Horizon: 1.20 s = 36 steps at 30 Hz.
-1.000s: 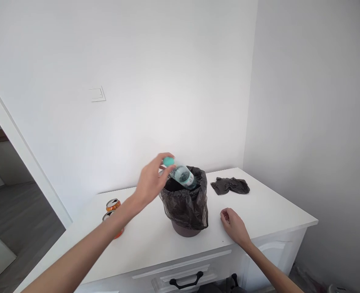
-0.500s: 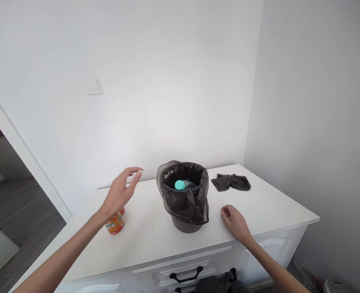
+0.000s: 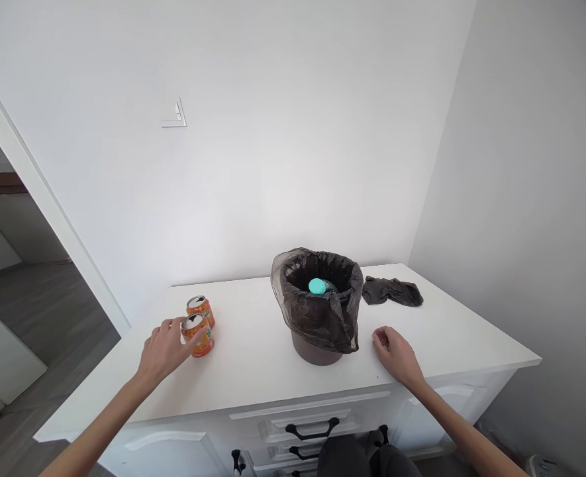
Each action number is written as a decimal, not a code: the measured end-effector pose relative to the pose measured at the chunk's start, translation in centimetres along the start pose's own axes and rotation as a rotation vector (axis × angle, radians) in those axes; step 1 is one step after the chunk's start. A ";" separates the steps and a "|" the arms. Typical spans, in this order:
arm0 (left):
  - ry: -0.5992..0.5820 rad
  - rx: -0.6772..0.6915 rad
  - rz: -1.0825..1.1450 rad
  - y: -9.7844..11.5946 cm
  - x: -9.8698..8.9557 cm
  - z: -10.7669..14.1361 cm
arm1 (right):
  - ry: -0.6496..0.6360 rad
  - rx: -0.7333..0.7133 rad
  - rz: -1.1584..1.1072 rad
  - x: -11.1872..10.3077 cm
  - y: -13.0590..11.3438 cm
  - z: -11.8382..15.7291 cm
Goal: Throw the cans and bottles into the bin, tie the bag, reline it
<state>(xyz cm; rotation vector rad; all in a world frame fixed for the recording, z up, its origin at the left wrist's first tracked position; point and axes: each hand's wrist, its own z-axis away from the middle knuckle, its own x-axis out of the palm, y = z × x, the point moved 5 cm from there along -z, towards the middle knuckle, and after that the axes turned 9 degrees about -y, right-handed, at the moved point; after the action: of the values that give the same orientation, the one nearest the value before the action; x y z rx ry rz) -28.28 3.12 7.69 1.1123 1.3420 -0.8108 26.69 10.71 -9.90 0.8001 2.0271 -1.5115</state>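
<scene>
The left hand (image 3: 166, 348) is curved at the nearer orange metal can (image 3: 200, 339), with the thumb in front of it; whether the fingers are closed on the can, I cannot tell. Just behind stands a second orange metal can (image 3: 204, 311), also upright. To the right, a round dark plastic bin (image 3: 317, 352) with a thin black liner (image 3: 322, 321) contains a bottle with turquoise cap (image 3: 317, 286). Next, the right hand (image 3: 394, 351) rests loosely closed on the white tabletop (image 3: 253, 358), near a crumpled black plastic bag (image 3: 394, 291)
</scene>
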 end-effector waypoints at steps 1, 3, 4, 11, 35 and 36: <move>0.017 -0.005 -0.034 0.3 0.0 0.4 | 0.003 -0.001 0.005 0.0 -0.1 0.0; -0.005 0.008 -0.064 1.0 -0.2 1.2 | 0.006 -0.004 0.013 0.0 -0.2 0.0; -0.043 0.018 -0.058 1.4 -0.2 1.5 | 0.006 -0.005 0.015 -0.1 -0.2 0.0; -0.051 0.090 -0.010 5.1 -2.5 3.3 | 0.010 -0.004 -0.007 -0.1 -0.1 -0.2; 0.291 0.346 0.223 12.0 -5.9 0.2 | 0.050 -0.041 -0.069 -0.9 -0.4 -0.4; 0.293 0.305 0.156 10.0 -5.3 -0.7 | 0.050 -0.044 -0.066 -0.9 -0.4 -0.4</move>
<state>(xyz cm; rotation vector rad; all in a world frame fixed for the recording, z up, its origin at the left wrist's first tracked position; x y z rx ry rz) -19.73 6.13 14.43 1.6060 1.3775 -0.7743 27.02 10.86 -8.92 0.7673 2.1353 -1.4912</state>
